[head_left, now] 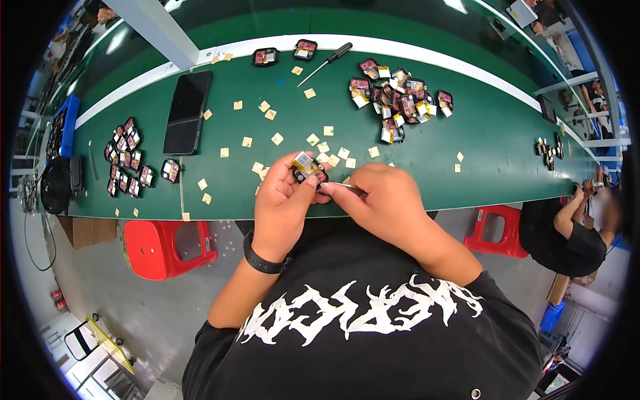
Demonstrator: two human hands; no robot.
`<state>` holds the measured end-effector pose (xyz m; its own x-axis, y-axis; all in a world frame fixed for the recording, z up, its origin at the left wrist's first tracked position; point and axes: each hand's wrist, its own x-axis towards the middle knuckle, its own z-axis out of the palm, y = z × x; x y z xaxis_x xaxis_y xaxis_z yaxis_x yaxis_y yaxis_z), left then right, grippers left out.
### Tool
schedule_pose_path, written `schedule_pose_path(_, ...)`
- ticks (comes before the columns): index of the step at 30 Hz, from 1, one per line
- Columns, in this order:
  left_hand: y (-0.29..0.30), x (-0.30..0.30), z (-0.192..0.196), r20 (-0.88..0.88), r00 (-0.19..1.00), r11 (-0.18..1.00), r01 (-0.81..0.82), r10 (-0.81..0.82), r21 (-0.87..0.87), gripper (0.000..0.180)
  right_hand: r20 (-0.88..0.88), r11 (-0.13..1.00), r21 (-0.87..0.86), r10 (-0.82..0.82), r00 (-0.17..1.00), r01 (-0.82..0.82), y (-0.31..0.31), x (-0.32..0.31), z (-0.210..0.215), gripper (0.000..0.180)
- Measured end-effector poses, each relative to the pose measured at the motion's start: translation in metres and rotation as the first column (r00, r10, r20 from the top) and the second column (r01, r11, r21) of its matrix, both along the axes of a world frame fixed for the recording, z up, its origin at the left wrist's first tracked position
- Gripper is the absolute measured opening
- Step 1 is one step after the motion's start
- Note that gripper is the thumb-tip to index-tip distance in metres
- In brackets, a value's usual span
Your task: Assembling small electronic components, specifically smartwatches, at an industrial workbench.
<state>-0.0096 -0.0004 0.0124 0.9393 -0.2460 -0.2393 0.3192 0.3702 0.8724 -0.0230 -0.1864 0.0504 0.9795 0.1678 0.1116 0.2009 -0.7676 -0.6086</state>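
Note:
Near the front edge of the green table, my left hand (pixel 277 200) is closed around a small electronic module (pixel 312 172). It has a black casing, a reddish circuit board and a silver battery with a yellow edge, tilted up from the casing. My right hand (pixel 387 193) grips a slim metal tool (pixel 350 189) that looks like tweezers. The tool's tip reaches the module's lower right side, beside my left thumb. Small cream-coloured square pads (pixel 329 131) lie scattered on the table just beyond my hands.
A heap of similar modules (pixel 407 100) lies at the far right, another group (pixel 127 157) at the left. A black phone (pixel 187 113) and a screwdriver (pixel 325 65) rest farther back. Red stools (pixel 153 250) stand below the table edge. Another person (pixel 567 230) sits at the right.

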Motion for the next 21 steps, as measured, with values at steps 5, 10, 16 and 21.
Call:
schedule_pose_path(5, 0.000, -0.003, -0.001, 0.062, 0.998, 0.999, 0.017, -0.019, 0.039, 0.042, -0.025, 0.997, -0.072, -0.005, 1.000, 0.004, 0.000, 0.004, 0.001, 0.049)
schedule_pose_path(10, 0.001, 0.000, 0.000, 0.095, 0.995, 0.997, 0.036, -0.043, 0.072, 0.045, -0.060, 0.949, 0.315, -0.013, 0.998, 0.031, 0.001, 0.004, -0.001, 0.023)
schedule_pose_path(16, 0.002, 0.001, 0.000, 0.067, 0.997, 0.998, 0.035, -0.039, 0.059, 0.045, -0.013, 0.984, 0.101, 0.145, 0.989, -0.143, -0.002, 0.008, 0.003, 0.011)
schedule_pose_path(21, 0.003, 0.000, -0.002, 0.085, 0.993, 0.991, 0.072, -0.082, 0.114, 0.045, 0.028, 0.985, -0.061, 0.164, 0.986, -0.162, -0.001, 0.009, 0.012, 0.008)
